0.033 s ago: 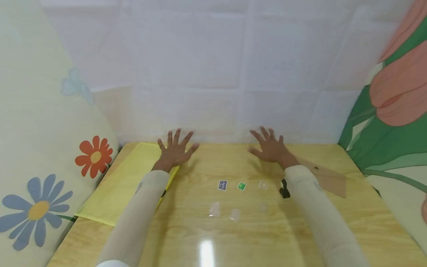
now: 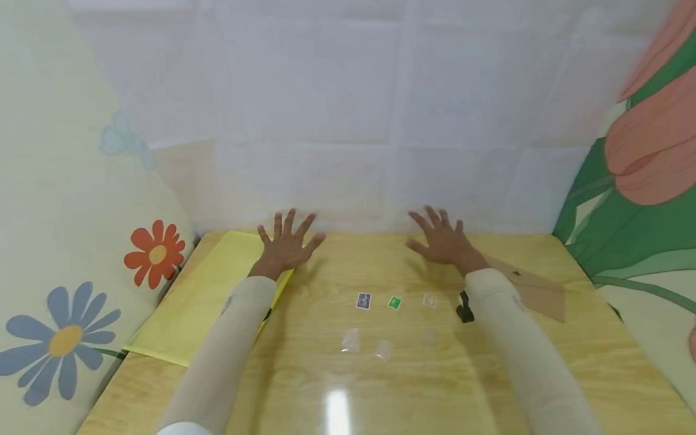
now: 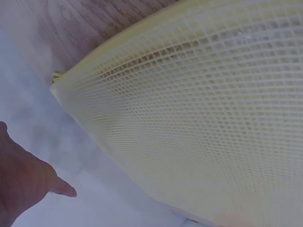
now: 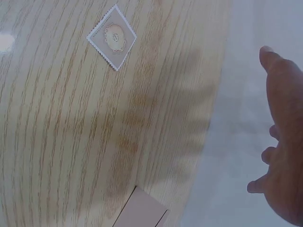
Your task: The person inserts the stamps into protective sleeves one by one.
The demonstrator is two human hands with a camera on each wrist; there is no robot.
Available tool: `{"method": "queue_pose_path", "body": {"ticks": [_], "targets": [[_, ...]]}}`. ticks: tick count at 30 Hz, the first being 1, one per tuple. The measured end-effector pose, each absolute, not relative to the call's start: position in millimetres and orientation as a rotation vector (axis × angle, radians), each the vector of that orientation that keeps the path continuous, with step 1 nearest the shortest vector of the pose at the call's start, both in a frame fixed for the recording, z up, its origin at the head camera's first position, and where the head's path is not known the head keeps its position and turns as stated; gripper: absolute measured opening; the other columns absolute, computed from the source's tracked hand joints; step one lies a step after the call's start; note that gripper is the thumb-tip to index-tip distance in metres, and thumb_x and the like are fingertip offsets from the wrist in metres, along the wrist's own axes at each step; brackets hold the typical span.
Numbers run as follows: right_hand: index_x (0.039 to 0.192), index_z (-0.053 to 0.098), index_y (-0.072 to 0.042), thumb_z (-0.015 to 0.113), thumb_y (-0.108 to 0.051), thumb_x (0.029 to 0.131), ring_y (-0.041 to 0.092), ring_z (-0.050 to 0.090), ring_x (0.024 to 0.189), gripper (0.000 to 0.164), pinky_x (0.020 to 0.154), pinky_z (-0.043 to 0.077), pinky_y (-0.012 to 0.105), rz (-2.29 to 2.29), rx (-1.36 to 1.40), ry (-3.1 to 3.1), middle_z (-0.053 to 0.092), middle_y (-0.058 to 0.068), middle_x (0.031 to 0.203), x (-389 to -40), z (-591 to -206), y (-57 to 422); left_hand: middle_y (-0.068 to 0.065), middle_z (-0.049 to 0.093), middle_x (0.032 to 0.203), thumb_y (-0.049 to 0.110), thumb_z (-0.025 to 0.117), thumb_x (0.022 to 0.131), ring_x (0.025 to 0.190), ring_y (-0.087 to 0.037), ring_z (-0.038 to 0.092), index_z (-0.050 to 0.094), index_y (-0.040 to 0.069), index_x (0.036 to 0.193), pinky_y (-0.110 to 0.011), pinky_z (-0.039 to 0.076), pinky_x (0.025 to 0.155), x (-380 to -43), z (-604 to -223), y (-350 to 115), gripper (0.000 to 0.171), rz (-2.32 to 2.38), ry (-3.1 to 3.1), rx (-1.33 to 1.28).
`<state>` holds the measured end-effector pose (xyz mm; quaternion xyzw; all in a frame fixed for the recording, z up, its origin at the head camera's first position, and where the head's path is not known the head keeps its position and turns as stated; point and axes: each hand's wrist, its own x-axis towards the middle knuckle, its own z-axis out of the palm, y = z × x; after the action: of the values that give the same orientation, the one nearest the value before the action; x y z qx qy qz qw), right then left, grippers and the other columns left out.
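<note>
My left hand hovers with fingers spread over the inner edge of a yellow mesh zip pouch, holding nothing. Its thumb side shows in the left wrist view beside the mesh. Across the table, my right hand is also held up, fingers spread, near a brown kraft-paper piece partly hidden by the sleeve. Between the forearms lie a dark stamp, a green stamp and a pale stamp. The right wrist view shows the pale one's perforated border.
Small clear sleeves lie in a row in front of the stamps, the rightmost very faint. A small black object stands beside the right sleeve. White cloth hangs behind the wooden table; flower-printed cloths flank both sides.
</note>
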<state>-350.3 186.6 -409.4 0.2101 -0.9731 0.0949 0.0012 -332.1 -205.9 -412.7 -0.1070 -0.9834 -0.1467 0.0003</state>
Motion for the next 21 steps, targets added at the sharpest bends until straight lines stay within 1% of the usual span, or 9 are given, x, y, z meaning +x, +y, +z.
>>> {"method": "queue_pose_path", "body": {"ticks": [3,5,8,9,11,12,14,17,21], "targets": [[0.161,0.016,-0.022,0.043,-0.052,0.105,0.049,0.010,0.148,0.069,0.107,0.010,0.077,0.281,0.657,-3.054,0.009,0.020,0.165,-349.7,-407.0,188.1,-0.020,-0.011,0.165,0.067,0.029,0.102,0.148,-0.047,-0.016,0.012,0.024,0.163,-0.077,-0.012,0.105,-333.1,-411.7,-204.3,0.076,-0.437,-3.088,-0.345],[0.159,0.026,-0.016,0.045,-0.045,0.106,0.046,0.020,0.146,0.062,0.109,0.017,0.074,0.258,0.659,-3.051,0.019,0.021,0.163,-348.7,-404.7,190.1,-0.022,-0.007,0.165,0.059,0.034,0.105,0.148,-0.048,-0.012,0.019,0.018,0.161,-0.076,-0.004,0.108,-333.3,-409.4,-201.8,0.072,-0.415,-3.077,-0.372],[0.146,0.049,-0.008,0.050,-0.033,0.106,0.043,0.046,0.131,0.047,0.102,0.036,0.067,0.208,0.691,-3.025,0.045,0.022,0.148,-346.1,-403.3,194.3,-0.027,0.010,0.160,0.042,0.044,0.107,0.147,-0.049,0.005,0.037,0.008,0.152,-0.072,0.017,0.110,-331.6,-407.2,-191.9,0.057,-0.375,-3.021,-0.460],[0.139,0.056,-0.007,0.051,-0.030,0.105,0.041,0.053,0.124,0.041,0.098,0.041,0.064,0.189,0.704,-3.019,0.053,0.021,0.140,-345.0,-402.9,196.0,-0.028,0.018,0.157,0.037,0.047,0.107,0.145,-0.049,0.013,0.044,0.005,0.146,-0.069,0.024,0.109,-329.9,-405.9,-186.4,0.050,-0.364,-2.994,-0.505],[0.127,0.065,-0.006,0.053,-0.025,0.105,0.037,0.061,0.111,0.032,0.091,0.048,0.058,0.162,0.737,-3.017,0.064,0.017,0.125,-341.5,-401.4,198.9,-0.027,0.036,0.147,0.027,0.052,0.106,0.137,-0.047,0.030,0.057,0.002,0.131,-0.063,0.038,0.102,-325.6,-402.9,-172.6,0.036,-0.324,-2.925,-0.616],[0.123,0.067,-0.005,0.054,-0.022,0.104,0.036,0.063,0.106,0.029,0.089,0.050,0.056,0.172,0.757,-3.028,0.066,0.016,0.120,-339.2,-400.3,200.6,-0.025,0.044,0.139,0.023,0.054,0.105,0.131,-0.045,0.039,0.062,0.002,0.125,-0.059,0.044,0.098,-322.2,-400.5,-164.1,0.030,-0.303,-2.891,-0.675],[0.120,0.068,-0.005,0.054,-0.020,0.105,0.034,0.064,0.105,0.026,0.089,0.051,0.054,0.229,0.805,-3.088,0.068,0.014,0.116,-334.5,-398.2,203.7,-0.019,0.056,0.124,0.018,0.057,0.103,0.117,-0.039,0.051,0.067,0.004,0.115,-0.052,0.050,0.090,-314.8,-397.4,-146.8,0.021,-0.266,-2.833,-0.797],[0.124,0.065,-0.005,0.054,-0.020,0.105,0.034,0.062,0.110,0.026,0.092,0.051,0.051,0.374,0.845,-3.226,0.066,0.013,0.120,-324.6,-397.6,208.5,-0.010,0.066,0.107,0.013,0.059,0.101,0.099,-0.028,0.061,0.071,0.007,0.109,-0.041,0.054,0.081,-299.6,-395.3,-119.3,0.015,-0.219,-2.775,-0.997],[0.120,0.066,-0.006,0.059,-0.019,0.103,0.032,0.061,0.110,0.023,0.091,0.050,0.050,0.525,0.873,-3.323,0.066,0.011,0.116,-308.9,-401.0,215.4,-0.003,0.069,0.106,0.014,0.057,0.103,0.094,-0.017,0.065,0.072,0.010,0.114,-0.032,0.055,0.082,-270.5,-397.5,-83.1,0.019,-0.237,-2.792,-1.336]]}}
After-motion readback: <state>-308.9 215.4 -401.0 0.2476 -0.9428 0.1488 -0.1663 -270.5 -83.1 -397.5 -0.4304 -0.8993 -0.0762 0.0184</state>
